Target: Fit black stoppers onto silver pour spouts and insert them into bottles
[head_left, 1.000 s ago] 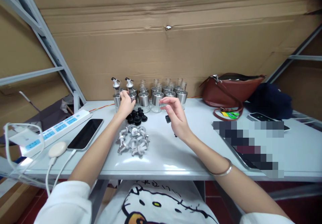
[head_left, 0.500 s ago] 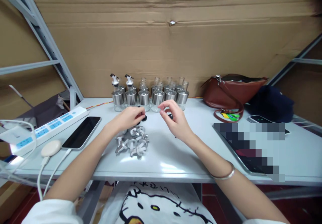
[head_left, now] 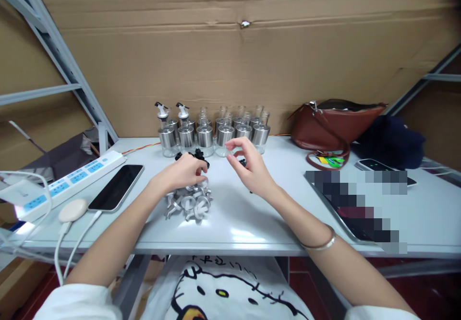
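Observation:
My left hand (head_left: 186, 171) hovers over the near side of a cluster of black stopper-like parts (head_left: 199, 154), with fingers bent down and the thumb apart from the index finger. Nothing shows between those fingertips. Directly below it lies a pile of silver pourer tops (head_left: 189, 202), partly covered by the hand. My right hand (head_left: 250, 166) is raised to the right, its thumb and index finger curved with a gap between them and nothing in it. More small black parts (head_left: 242, 162) show behind its palm, mostly hidden. Glass bottles with metal sleeves (head_left: 225, 136) stand in rows behind both hands.
Two front-left bottles carry pourers (head_left: 183, 110). On the left lie a phone (head_left: 116, 188), a round charger (head_left: 73, 210) and a power strip (head_left: 72, 181). To the right are a brown bag (head_left: 334, 125), a dark cap (head_left: 392, 142) and a tablet (head_left: 334, 209). Cardboard (head_left: 180, 61) backs the table.
My left hand has shifted slightly down toward the silver pile, and its thumb and index finger have parted. More black parts show behind it. My right hand keeps nearly the same pose. The view tilts slightly.

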{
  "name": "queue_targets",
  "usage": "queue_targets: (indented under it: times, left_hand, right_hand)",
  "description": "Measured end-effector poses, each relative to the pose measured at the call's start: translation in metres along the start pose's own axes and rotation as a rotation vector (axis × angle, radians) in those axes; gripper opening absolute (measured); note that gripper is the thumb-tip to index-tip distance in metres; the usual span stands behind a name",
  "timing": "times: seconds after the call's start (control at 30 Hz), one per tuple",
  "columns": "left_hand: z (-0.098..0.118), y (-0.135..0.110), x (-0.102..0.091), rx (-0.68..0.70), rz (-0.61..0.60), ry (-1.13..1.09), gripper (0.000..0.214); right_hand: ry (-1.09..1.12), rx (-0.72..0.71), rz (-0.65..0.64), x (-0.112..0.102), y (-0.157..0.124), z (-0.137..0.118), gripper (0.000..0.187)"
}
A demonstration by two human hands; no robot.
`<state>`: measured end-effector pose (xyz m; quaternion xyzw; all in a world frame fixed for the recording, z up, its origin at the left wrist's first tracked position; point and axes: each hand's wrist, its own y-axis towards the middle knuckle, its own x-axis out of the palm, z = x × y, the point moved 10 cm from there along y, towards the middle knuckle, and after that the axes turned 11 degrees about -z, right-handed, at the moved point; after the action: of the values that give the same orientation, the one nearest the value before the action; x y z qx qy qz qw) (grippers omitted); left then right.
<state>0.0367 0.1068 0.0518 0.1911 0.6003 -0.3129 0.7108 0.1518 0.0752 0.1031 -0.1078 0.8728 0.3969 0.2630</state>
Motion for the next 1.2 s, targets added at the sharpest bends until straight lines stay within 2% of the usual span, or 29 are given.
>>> queue_targets:
  times: [0.1,0.17,0.3,0.37,0.47,0.63,0.87,1.03,1.2]
  left_hand:
    - [0.006,0.000,-0.006,0.075,0.094,0.042,0.011]
    - [0.013,-0.003,-0.014,0.140,0.203,0.084,0.011]
    - [0.038,-0.026,-0.040,0.301,0.619,0.253,0.012]
    - [0.053,-0.044,-0.047,0.380,0.812,0.343,0.009]
    - [0.069,-0.060,-0.046,0.469,0.958,0.416,0.009]
    - [0.083,-0.070,-0.040,0.551,0.993,0.449,0.017]
    - [0.082,-0.073,-0.040,0.574,1.007,0.420,0.020]
    - [0.082,-0.063,-0.037,0.564,0.957,0.406,0.020]
    - [0.087,-0.050,-0.029,0.554,0.853,0.452,0.016]
  right_hand:
    - [-0.028,-0.008,0.043,-0.006,0.000,0.000,0.016]
    - [-0.057,0.001,0.056,-0.009,0.000,0.002,0.014]
    - [-0.132,0.070,-0.012,-0.004,0.003,0.011,0.010]
    - [-0.126,0.119,-0.068,0.001,0.003,0.016,0.014]
    - [-0.036,0.178,-0.110,0.006,0.004,0.022,0.020]
    - [0.211,0.259,-0.116,0.010,0.003,0.031,0.024]
    - [0.521,0.289,-0.200,0.020,0.004,0.031,0.026]
    - [0.611,0.293,-0.170,0.017,0.004,0.030,0.026]
    - [0.645,0.352,-0.141,0.021,0.001,0.034,0.039]
